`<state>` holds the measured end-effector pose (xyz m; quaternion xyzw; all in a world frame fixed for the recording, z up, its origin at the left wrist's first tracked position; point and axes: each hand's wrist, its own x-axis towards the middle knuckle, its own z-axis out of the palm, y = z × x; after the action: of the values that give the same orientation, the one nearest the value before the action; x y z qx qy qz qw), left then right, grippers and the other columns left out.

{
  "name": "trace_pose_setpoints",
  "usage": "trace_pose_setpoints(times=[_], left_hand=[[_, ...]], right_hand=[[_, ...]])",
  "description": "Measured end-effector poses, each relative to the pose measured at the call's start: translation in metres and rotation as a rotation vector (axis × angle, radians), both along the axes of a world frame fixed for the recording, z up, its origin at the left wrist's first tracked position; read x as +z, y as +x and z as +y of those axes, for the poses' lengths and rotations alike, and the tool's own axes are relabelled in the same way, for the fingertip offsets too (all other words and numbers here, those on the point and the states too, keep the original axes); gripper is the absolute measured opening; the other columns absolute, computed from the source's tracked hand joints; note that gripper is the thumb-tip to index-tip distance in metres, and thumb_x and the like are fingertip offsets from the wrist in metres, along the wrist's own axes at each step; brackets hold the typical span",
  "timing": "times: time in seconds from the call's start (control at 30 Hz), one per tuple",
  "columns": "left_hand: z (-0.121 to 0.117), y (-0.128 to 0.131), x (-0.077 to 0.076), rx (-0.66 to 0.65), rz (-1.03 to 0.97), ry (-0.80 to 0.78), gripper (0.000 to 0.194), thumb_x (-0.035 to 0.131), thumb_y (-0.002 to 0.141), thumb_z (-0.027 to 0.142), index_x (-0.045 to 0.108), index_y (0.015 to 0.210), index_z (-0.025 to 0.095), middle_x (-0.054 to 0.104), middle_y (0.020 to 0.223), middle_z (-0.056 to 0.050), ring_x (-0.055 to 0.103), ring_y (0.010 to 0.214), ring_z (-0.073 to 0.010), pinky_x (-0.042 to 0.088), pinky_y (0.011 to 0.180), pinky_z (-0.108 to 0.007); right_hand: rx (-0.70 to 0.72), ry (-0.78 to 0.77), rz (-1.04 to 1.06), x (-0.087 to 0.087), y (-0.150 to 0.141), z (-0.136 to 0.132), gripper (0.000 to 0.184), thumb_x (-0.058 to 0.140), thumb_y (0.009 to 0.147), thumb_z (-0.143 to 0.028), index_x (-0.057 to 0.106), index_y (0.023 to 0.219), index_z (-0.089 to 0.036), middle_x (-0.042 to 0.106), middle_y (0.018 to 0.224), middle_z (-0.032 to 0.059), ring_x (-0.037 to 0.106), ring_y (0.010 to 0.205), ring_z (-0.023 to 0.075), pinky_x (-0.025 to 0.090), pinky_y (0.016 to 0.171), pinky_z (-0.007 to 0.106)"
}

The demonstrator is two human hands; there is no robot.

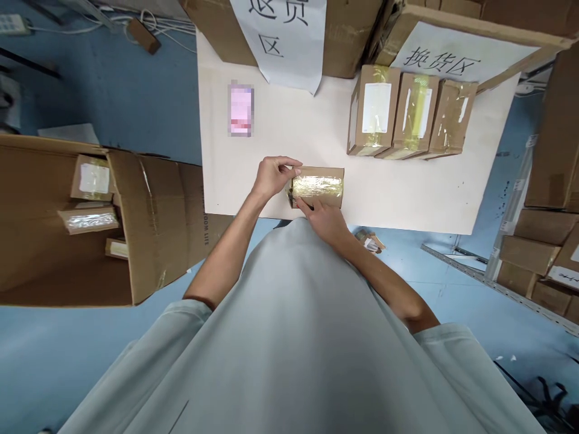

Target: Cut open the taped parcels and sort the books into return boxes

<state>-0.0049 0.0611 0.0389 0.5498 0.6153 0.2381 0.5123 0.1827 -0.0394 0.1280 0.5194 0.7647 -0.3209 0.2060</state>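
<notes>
A small brown cardboard box (pixel 332 173) lies on the white table near its front edge, with shiny clear-yellow tape along its top. Its left end looks dark and uneven, perhaps open; the detail is too small to tell. My left hand (pixel 273 178) grips the far left corner, thumb and fingers closed at the edge. From the near side my right hand (pixel 326 224) holds the box, its index finger stretched toward the near left corner. Part of the front face is hidden by the right hand.
Three taped boxes (pixel 409 114) stand at the table's right, before a large carton with a paper sign (pixel 443 54). Another signed carton (pixel 344 36) is at the back. A blurred pink item (pixel 240 110) lies left. A big open carton (pixel 154 217) stands left of the table, holding several boxes.
</notes>
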Motion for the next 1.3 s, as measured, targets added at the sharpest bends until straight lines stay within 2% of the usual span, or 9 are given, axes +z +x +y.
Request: trace_pose_setpoints(times=[0.1,0.2,0.27,0.33,0.4,0.47,0.7,1.03,1.3], left_hand=[[-0.002,-0.002,0.005,-0.061,0.038,0.018,0.023,0.082,0.088,0.033,0.090,0.107,0.021,0.081,0.088,-0.005,0.072,0.083,-0.0222,0.061,0.082,-0.038],[-0.013,0.010,0.014,-0.113,0.123,0.205,0.029,0.073,0.097,0.034,0.086,0.121,0.023,0.084,0.125,-0.011,0.074,0.116,-0.0306,0.061,0.107,-0.049],[-0.022,0.028,0.019,-0.201,0.152,0.352,0.031,0.068,0.102,0.035,0.083,0.129,0.026,0.078,0.145,-0.010,0.065,0.142,-0.0354,0.052,0.124,-0.059],[-0.032,0.048,0.018,-0.354,0.128,0.443,0.031,0.065,0.106,0.037,0.081,0.131,0.029,0.073,0.154,-0.009,0.055,0.157,-0.0375,0.042,0.134,-0.066],[-0.038,0.066,0.012,-0.499,0.080,0.491,0.030,0.061,0.109,0.039,0.080,0.131,0.030,0.071,0.156,-0.009,0.050,0.164,-0.0375,0.036,0.138,-0.069],[-0.041,0.076,0.002,-0.564,0.048,0.517,0.032,0.056,0.113,0.042,0.078,0.132,0.029,0.071,0.157,-0.010,0.049,0.166,-0.0363,0.032,0.141,-0.070],[-0.049,0.078,-0.019,-0.493,0.019,0.502,0.036,0.051,0.117,0.049,0.074,0.139,0.032,0.070,0.158,-0.012,0.049,0.167,-0.0334,0.028,0.142,-0.071],[-0.051,0.076,-0.023,-0.531,-0.005,0.520,0.047,0.037,0.121,0.050,0.070,0.146,0.028,0.066,0.164,-0.013,0.041,0.172,-0.0325,0.027,0.144,-0.067],[-0.053,0.077,-0.022,-0.526,-0.028,0.479,0.043,0.048,0.118,0.052,0.071,0.147,0.031,0.065,0.166,-0.012,0.042,0.171,-0.0340,0.027,0.144,-0.066]], right_hand=[[-0.106,0.018,0.018,0.008,0.015,-0.008,0.063,0.028,0.120,-0.023,0.037,0.182,-0.032,0.076,0.142,0.0169,0.076,0.114,0.0280,0.055,0.094,0.035],[-0.326,0.082,0.032,0.016,0.037,-0.022,0.059,0.029,0.123,-0.034,0.040,0.181,-0.030,0.080,0.137,0.0124,0.077,0.110,0.0260,0.054,0.090,0.030],[-0.495,0.112,0.032,0.019,0.053,-0.030,0.059,0.032,0.122,-0.035,0.043,0.179,-0.025,0.083,0.132,0.0117,0.078,0.109,0.0263,0.055,0.091,0.030],[-0.642,0.128,0.048,0.018,0.067,-0.035,0.058,0.034,0.120,-0.033,0.046,0.176,-0.022,0.084,0.129,0.0112,0.080,0.109,0.0269,0.057,0.093,0.032],[-0.745,0.126,0.071,0.016,0.075,-0.037,0.058,0.036,0.119,-0.033,0.047,0.174,-0.021,0.085,0.130,0.0108,0.081,0.108,0.0262,0.059,0.095,0.033],[-0.800,0.110,0.089,0.014,0.077,-0.036,0.057,0.037,0.117,-0.032,0.049,0.172,-0.020,0.085,0.130,0.0111,0.081,0.105,0.0250,0.059,0.095,0.033],[-0.765,0.110,0.039,0.019,0.057,-0.020,0.054,0.032,0.117,-0.033,0.054,0.165,-0.022,0.082,0.127,0.0118,0.078,0.108,0.0266,0.055,0.092,0.031],[-0.726,0.103,-0.194,0.022,0.027,-0.005,0.055,0.031,0.118,-0.026,0.048,0.170,-0.017,0.080,0.131,0.0177,0.078,0.113,0.0308,0.054,0.095,0.037],[-0.709,0.045,-0.409,0.029,-0.003,0.006,0.059,0.029,0.116,-0.017,0.041,0.174,-0.014,0.081,0.127,0.0232,0.082,0.114,0.0323,0.059,0.096,0.041]])
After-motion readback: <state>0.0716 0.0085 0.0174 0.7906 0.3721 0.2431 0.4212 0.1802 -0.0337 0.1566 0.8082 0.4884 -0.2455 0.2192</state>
